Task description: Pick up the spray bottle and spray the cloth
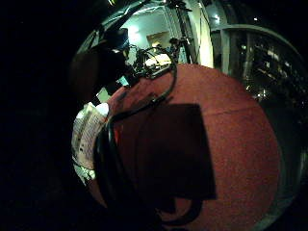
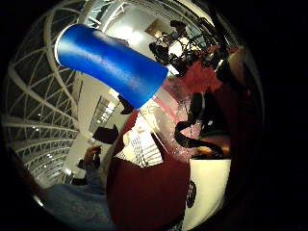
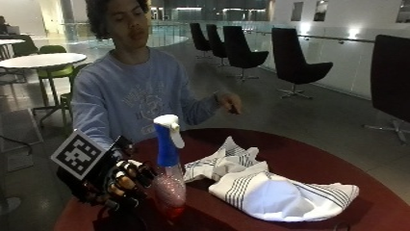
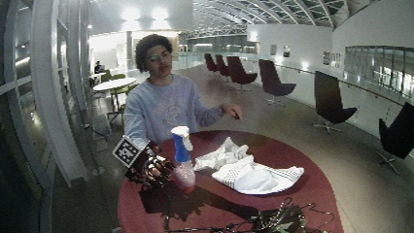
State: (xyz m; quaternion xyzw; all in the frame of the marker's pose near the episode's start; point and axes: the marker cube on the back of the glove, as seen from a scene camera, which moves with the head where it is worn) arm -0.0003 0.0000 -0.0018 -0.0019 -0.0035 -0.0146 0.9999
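Note:
A spray bottle [image 3: 168, 159] with a white trigger head, blue neck and clear body holding pink liquid stands upright on the round red table [image 3: 307, 154]. My gloved right hand [image 3: 121, 183] is right beside its lower body, on the side away from the cloth. The fingers are loosely curled toward the bottle and not wrapped round it. A white cloth with dark stripes [image 3: 275, 192] lies crumpled on the table just past the bottle. The thumb side palm view shows the blue neck [image 2: 110, 62] close by and the cloth [image 2: 139, 147] beyond. The bare left hand [image 3: 229, 102] is raised above the table.
A tangle of cables and gear [image 4: 271, 221] lies at the table's near edge in the wide view. Black swivel chairs [image 3: 291, 62] stand behind along a railing. A white table with green chairs [image 3: 38, 60] stands behind the person.

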